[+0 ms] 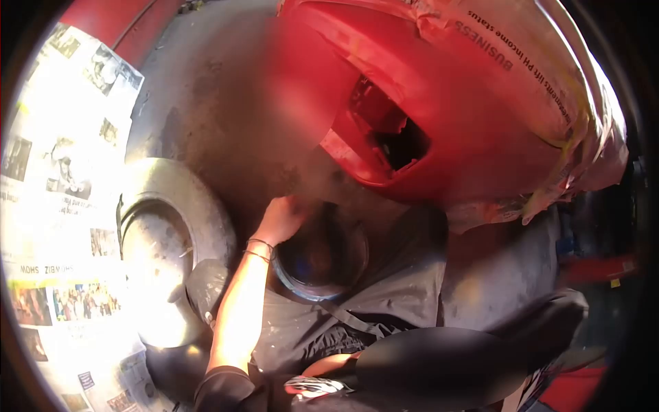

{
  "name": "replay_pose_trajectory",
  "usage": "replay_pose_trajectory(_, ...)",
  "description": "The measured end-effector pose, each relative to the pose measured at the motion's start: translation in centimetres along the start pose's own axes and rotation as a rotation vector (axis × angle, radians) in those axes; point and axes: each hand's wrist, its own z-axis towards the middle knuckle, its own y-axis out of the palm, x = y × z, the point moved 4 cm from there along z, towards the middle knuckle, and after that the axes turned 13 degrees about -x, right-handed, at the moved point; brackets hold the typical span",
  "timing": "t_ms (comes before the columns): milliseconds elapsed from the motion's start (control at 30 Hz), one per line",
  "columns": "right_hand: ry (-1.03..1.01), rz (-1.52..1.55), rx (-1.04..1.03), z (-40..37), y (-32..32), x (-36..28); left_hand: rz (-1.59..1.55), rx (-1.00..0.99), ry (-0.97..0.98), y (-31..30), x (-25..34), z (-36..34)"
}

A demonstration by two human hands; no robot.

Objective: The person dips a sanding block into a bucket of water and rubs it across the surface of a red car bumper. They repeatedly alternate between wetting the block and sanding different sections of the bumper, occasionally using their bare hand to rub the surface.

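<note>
My left hand (283, 217) reaches forward from the lower left, with a dark band round the wrist. Its fingers look curled together at the upper left rim of a dark round container (322, 292), which stands between my legs. What the fingers hold, if anything, is too blurred to tell. Beyond the hand, to the upper right, is a large glossy red panel (446, 117) with a dark rectangular opening. My right hand does not show; a dark blurred shape fills the lower right.
Left of my arm lies a pale, dusty tire (209, 213). Newspaper sheets (68, 172) cover the far left in bright sun. Newsprint and plastic masking (542, 75) wrap the red panel's right side. Concrete floor (182, 96) shows at the upper left.
</note>
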Motion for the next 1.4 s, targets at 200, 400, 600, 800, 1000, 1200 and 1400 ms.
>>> replay_pose_trajectory(200,0.154,-0.155,0.061,3.8,1.7,0.0,0.076,0.024,0.003,-1.6,2.2,0.6)
replay_pose_trajectory(400,0.546,-0.448,0.085,3.4,2.5,2.0,0.065,0.001,-0.105,3.6,0.5,-2.3)
replay_pose_trajectory(600,0.527,-0.661,0.011,12.4,12.7,1.3,0.195,-0.034,-0.032,-1.1,2.3,-0.2)
replay_pose_trajectory(800,0.570,-0.842,0.062,13.1,18.0,1.1,0.283,0.091,-0.030,0.6,-1.8,1.1)
replay_pose_trajectory(1000,0.609,-0.965,0.213,11.4,19.9,0.6,0.305,0.042,-0.052,1.3,-0.9,1.3)
replay_pose_trajectory(1200,0.562,-1.016,0.329,10.5,26.1,0.3,0.408,0.027,-0.021,0.3,-1.2,1.6)
replay_pose_trajectory(1400,0.513,-1.102,0.479,9.4,31.0,-3.1,0.352,0.091,0.003,0.6,-2.0,1.6)
